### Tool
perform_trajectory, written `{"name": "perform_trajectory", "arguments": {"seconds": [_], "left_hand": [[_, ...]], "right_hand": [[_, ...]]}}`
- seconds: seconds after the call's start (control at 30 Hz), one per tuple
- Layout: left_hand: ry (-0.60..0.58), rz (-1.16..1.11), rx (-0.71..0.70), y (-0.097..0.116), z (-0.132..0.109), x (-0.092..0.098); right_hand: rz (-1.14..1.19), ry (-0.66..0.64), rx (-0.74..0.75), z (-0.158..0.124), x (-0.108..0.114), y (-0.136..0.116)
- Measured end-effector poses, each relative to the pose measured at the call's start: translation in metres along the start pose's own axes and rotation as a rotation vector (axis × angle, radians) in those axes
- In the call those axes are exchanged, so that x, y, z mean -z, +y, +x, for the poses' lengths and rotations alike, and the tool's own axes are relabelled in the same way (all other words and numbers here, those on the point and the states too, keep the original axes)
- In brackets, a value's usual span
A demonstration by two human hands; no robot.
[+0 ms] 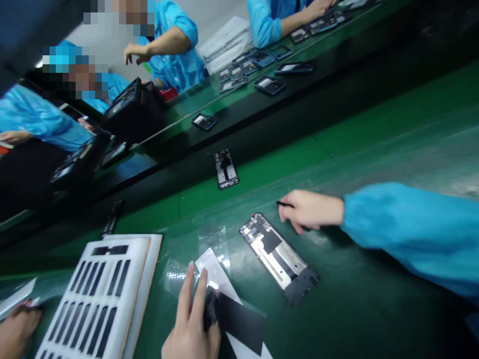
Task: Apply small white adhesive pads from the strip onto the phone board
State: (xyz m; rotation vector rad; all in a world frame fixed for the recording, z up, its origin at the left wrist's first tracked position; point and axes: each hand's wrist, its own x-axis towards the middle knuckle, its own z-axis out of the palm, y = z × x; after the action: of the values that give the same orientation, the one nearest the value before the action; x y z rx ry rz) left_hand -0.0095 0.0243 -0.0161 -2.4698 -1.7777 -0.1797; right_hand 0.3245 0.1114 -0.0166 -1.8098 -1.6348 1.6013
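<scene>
**Phone mid-frame (279, 257) lay slantwise, right hand (309, 210) nearest.**
In the head view, its long axis ran upper left to lower right; the right hand pinched a slim black pick (284, 203) just beside its edge, while the left hand (189, 321) gripped a black film sheet (239, 321).

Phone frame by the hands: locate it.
In the head view, the phone frame lies on the green bench, just below the right hand and its black tool, beside the black sheet in the left hand.
</scene>
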Motion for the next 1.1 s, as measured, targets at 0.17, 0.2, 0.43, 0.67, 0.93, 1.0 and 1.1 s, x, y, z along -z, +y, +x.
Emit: {"name": "perform_trajectory", "arguments": {"seconds": [0.17, 0.2, 0.43, 0.67, 0.93, 1.0, 1.1], "left_hand": [[-0.255, 0.082, -0.103, -0.007, -0.002, -0.018], [-0.281, 0.107, -0.131, -0.005, 0.000, -0.020], [-0.326, 0.201, -0.197, 0.010, 0.012, -0.024], [-0.523, 0.060, -0.126, 0.005, 0.008, -0.031], [-0.652, -0.124, -0.004, -0.018, 0.004, -0.033], [-0.599, -0.125, 0.004, -0.026, 0.000, -0.030], [-0.503, -0.085, 0.040, -0.034, -0.007, -0.028]], "right_hand": [[-0.806, 0.351, 0.040, -0.036, -0.075, 0.001], [-0.848, 0.362, 0.027, -0.037, -0.082, 0.004], [-0.812, 0.479, -0.049, 0.000, -0.017, 0.019], [-0.888, 0.792, -0.233, 0.044, 0.040, -0.023], [-0.751, 0.624, -0.198, 0.137, 0.009, -0.074], [-0.754, 0.577, -0.177, 0.141, 0.018, -0.075], [-0.762, 0.503, -0.082, 0.126, 0.037, -0.076]]}}
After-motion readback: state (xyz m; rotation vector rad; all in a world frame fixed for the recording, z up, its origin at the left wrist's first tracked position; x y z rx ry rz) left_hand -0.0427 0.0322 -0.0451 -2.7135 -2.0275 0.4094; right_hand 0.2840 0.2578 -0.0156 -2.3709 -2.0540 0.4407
